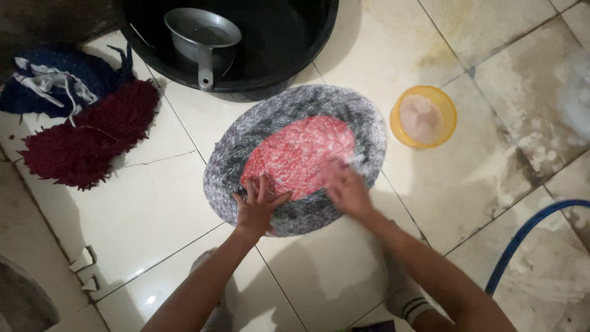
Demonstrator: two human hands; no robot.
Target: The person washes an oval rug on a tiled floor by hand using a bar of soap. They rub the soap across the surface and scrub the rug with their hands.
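Observation:
An oval mat (289, 117), grey at the rim and red in the middle, lies flat on the wet tiled floor and is covered in soap foam. My left hand (257, 201) presses flat on its near edge with the fingers spread. My right hand (345, 187) lies on the mat's near right part, blurred, palm down. Neither hand holds anything.
A yellow bowl (424, 117) of foamy water stands right of the mat. A big black tub (270, 43) with a metal dipper (203, 34) in it is behind. A dark red shaggy mat (86, 138) and a blue one (52, 77) lie at left. A blue hose (528, 230) curves at right.

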